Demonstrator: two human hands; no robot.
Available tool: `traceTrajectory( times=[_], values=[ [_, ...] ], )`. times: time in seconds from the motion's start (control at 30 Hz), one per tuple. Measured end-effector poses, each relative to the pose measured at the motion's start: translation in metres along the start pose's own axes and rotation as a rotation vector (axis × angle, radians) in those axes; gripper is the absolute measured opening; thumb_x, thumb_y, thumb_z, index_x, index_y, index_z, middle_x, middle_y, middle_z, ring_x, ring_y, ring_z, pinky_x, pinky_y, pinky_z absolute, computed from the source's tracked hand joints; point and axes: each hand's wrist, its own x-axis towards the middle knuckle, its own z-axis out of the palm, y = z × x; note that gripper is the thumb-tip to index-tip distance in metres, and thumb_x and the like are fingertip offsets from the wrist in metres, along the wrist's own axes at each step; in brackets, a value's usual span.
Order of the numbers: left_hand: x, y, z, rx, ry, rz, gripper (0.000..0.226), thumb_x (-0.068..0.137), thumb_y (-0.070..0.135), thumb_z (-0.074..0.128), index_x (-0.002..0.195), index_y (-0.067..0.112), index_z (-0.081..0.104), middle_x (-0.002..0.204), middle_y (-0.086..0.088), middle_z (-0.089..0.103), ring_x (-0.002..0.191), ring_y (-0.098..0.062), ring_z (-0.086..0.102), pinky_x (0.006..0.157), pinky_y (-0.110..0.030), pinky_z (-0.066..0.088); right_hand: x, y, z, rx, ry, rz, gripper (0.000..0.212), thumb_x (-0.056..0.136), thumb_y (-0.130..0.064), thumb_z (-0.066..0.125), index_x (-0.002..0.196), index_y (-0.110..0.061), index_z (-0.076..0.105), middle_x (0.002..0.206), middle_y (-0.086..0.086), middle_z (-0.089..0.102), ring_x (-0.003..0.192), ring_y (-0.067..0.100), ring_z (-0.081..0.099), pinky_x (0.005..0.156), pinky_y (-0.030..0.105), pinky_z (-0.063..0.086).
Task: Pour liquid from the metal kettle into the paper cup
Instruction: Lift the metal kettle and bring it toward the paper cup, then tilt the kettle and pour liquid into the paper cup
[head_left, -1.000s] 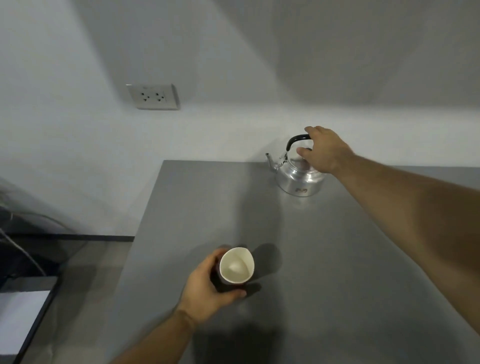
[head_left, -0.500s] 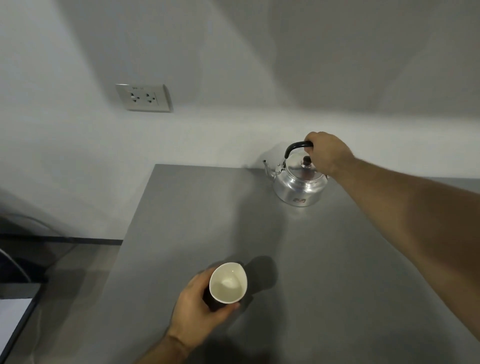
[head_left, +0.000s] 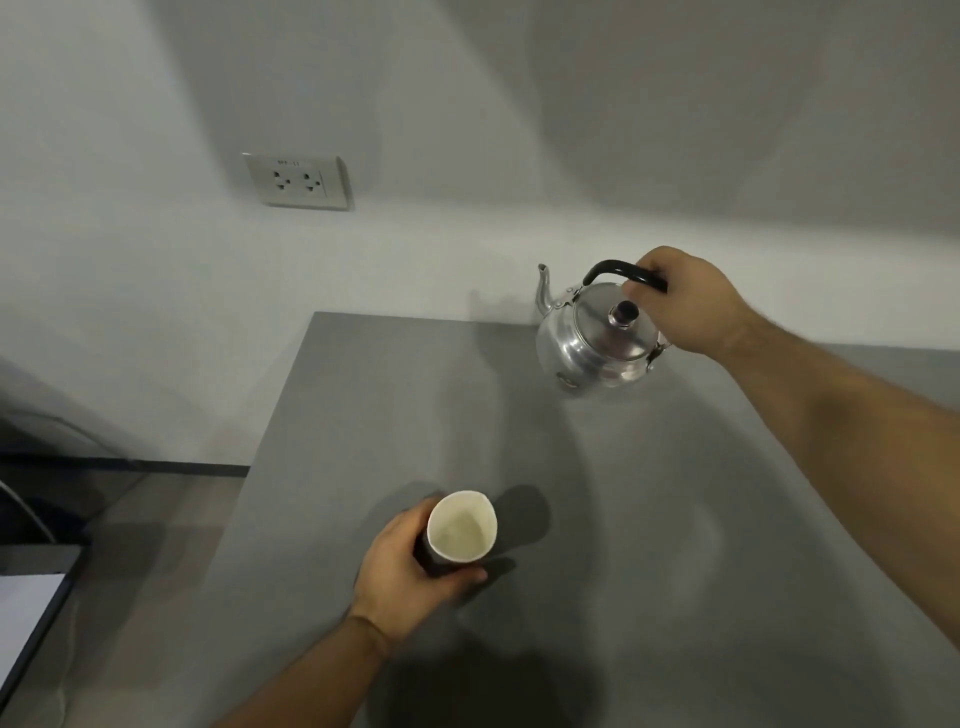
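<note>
A shiny metal kettle (head_left: 592, 343) with a black handle and a thin spout pointing left is at the far side of the grey table (head_left: 649, 519), tilted slightly and seemingly just off the surface. My right hand (head_left: 685, 306) is closed around its handle. Near the table's front left, a paper cup (head_left: 461, 527) with a dark outside and a white inside stands upright. My left hand (head_left: 410, 577) wraps around the cup's side. The cup's inside looks pale; I cannot tell if it holds liquid.
A white wall runs behind the table, with a double power socket (head_left: 296, 182) to the left. The table's left edge drops to a floor (head_left: 130, 519). A dark-framed white panel (head_left: 26, 613) lies at the lower left.
My right hand has closed on the kettle's handle and raised the kettle a little, tipping it. The cup stays held in my left hand.
</note>
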Motion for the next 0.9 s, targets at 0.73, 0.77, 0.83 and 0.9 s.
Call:
traceTrajectory(
  times=[0.73, 0.77, 0.83, 0.9],
  values=[
    [0.001, 0.002, 0.002, -0.065, -0.003, -0.086, 0.065, 0.055, 0.058, 0.095, 0.109, 0.074, 0.063, 0.100, 0.032, 0.078, 0.092, -0.012, 0.076, 0.087, -0.026, 0.060, -0.171, -0.096, -0.033, -0.139, -0.329, -0.256, 0.018, 0.084, -0.056, 0.067, 0.095, -0.043, 0.069, 0.077, -0.022, 0.074, 0.072, 0.004, 0.070, 0.069, 0.038, 0.058],
    [0.001, 0.003, 0.002, -0.056, -0.004, -0.082, 0.066, 0.055, 0.058, 0.095, 0.110, 0.074, 0.063, 0.101, 0.031, 0.078, 0.092, -0.010, 0.075, 0.086, -0.026, 0.060, -0.173, -0.100, -0.031, -0.162, -0.340, -0.274, 0.018, 0.084, -0.056, 0.067, 0.094, -0.042, 0.069, 0.073, -0.018, 0.074, 0.070, 0.005, 0.069, 0.070, 0.039, 0.059],
    [0.001, 0.002, 0.002, -0.052, -0.007, -0.078, 0.067, 0.056, 0.058, 0.096, 0.111, 0.073, 0.062, 0.103, 0.030, 0.078, 0.092, -0.009, 0.075, 0.087, -0.027, 0.060, -0.176, -0.106, -0.028, -0.214, -0.356, -0.311, 0.018, 0.084, -0.056, 0.065, 0.093, -0.041, 0.069, 0.070, -0.014, 0.073, 0.069, 0.004, 0.067, 0.070, 0.039, 0.057],
    [0.001, 0.002, 0.002, -0.050, -0.007, -0.074, 0.066, 0.056, 0.059, 0.095, 0.111, 0.073, 0.062, 0.104, 0.029, 0.078, 0.093, -0.008, 0.075, 0.087, -0.025, 0.058, -0.177, -0.112, -0.025, -0.259, -0.370, -0.349, 0.021, 0.085, -0.057, 0.063, 0.094, -0.039, 0.069, 0.071, -0.016, 0.072, 0.070, 0.004, 0.066, 0.067, 0.034, 0.054]
  ],
)
